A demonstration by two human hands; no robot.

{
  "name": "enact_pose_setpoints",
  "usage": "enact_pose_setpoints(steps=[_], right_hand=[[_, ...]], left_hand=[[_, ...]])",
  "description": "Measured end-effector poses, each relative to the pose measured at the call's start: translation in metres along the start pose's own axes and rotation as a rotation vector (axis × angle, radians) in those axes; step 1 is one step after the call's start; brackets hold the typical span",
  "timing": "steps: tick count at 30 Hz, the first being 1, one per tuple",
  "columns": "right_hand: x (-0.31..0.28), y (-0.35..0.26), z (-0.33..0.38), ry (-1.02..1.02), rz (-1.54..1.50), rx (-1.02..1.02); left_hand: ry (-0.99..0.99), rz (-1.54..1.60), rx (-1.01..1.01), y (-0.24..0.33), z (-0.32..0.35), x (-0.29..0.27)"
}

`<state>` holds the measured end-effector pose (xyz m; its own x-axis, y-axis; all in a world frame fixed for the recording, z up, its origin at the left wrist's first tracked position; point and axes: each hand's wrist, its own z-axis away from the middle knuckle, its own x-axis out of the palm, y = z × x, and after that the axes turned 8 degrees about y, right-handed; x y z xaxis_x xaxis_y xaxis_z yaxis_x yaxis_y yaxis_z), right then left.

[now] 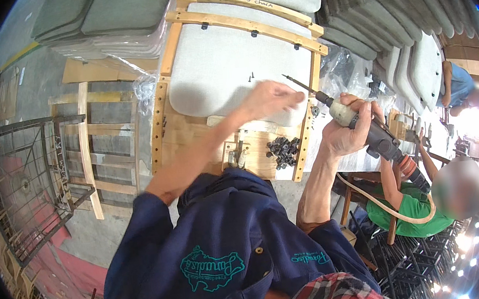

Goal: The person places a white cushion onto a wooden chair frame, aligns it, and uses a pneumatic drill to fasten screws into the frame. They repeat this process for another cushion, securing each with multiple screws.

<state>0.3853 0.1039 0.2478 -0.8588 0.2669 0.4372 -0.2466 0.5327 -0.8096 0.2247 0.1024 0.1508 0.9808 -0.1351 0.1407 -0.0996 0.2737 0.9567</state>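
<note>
My right hand (354, 128) is wrapped round a power screwdriver (384, 140) with a beige hose (386, 213) at its rear. Its long bit (298, 82) points up and left over a light grey padded panel (230, 57). Close to the bit, my left hand (274, 99) hovers over the panel with curled fingers; anything inside them is too small to make out. Two small dark screws (251, 77) are on the panel just beyond it. A wooden frame (250, 28) with black fittings (254, 33) surrounds the panel.
Black plastic pieces (283, 152) lie heaped on the wooden board (197, 139) before me. Stacked grey panels (387, 2) stand at the far right, more (103, 15) at the far left. A person in green (409, 213) works at right. Wooden pallets (101, 140) lie left.
</note>
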Motion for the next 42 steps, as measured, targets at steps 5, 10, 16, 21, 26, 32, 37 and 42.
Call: enact_pose_setpoints(steps=[5,10,16,21,26,32,37,42], right_hand=[[-0.007,0.015,-0.013,-0.015,0.0,-0.007],[0.001,0.028,-0.015,-0.038,0.011,0.07],[0.008,0.059,-0.019,-0.072,0.048,0.06],[0.018,0.112,-0.03,-0.095,0.038,0.028],[0.054,0.15,-0.034,-0.084,0.08,0.099],[0.057,0.186,-0.046,-0.267,0.418,-0.139],[0.082,0.182,-0.038,-0.168,0.136,0.18],[0.081,0.196,-0.04,-0.225,0.235,0.108]], left_hand=[[0.618,-0.963,0.421,-0.044,-0.066,-0.094],[0.729,-1.212,0.72,-0.072,-0.135,-0.139],[0.724,-1.264,0.649,-0.086,-0.161,-0.144],[0.68,-1.264,0.57,-0.08,-0.161,-0.143],[0.705,-1.221,0.617,-0.079,-0.161,-0.144],[0.743,-1.134,0.71,-0.082,-0.161,-0.143],[0.754,-1.173,0.687,-0.082,-0.16,-0.143],[0.734,-1.162,0.675,-0.074,-0.156,-0.141]])
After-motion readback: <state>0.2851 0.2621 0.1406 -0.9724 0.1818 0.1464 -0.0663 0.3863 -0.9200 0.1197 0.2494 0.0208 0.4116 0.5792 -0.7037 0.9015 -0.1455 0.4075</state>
